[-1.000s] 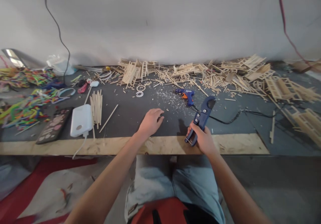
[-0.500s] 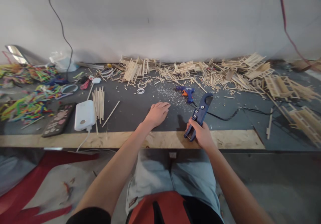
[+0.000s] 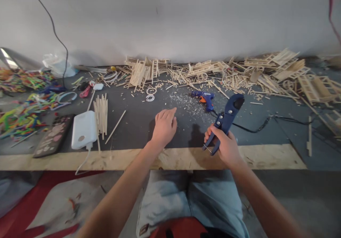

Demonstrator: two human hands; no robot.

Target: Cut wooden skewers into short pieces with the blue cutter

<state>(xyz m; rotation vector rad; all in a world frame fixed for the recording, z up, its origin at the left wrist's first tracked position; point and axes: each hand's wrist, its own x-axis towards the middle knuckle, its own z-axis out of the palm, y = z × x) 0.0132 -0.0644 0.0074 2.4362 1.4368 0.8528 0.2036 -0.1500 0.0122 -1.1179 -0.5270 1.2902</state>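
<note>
My right hand (image 3: 227, 145) grips the handles of a blue cutter (image 3: 226, 119), its jaw end pointing up and away over the dark mat (image 3: 138, 117). My left hand (image 3: 164, 126) rests palm down on the mat with its fingers together, holding nothing. A blue and orange glue gun (image 3: 204, 98) lies just beyond both hands, its black cord (image 3: 255, 128) trailing right. Wood shavings are scattered between my left hand and the glue gun.
A bundle of wooden sticks (image 3: 101, 112) and a white power bank (image 3: 84, 129) lie to the left, beside a phone (image 3: 53, 135). Colourful pipe cleaners (image 3: 23, 103) fill the far left. Stick-built frames and offcuts (image 3: 239, 72) pile along the wall. A bare wooden edge (image 3: 173, 158) fronts the table.
My right hand has lifted the cutter slightly and tilted it more to the right. My left hand stays on the mat, fingers drawn closer together. The view has shifted a little.
</note>
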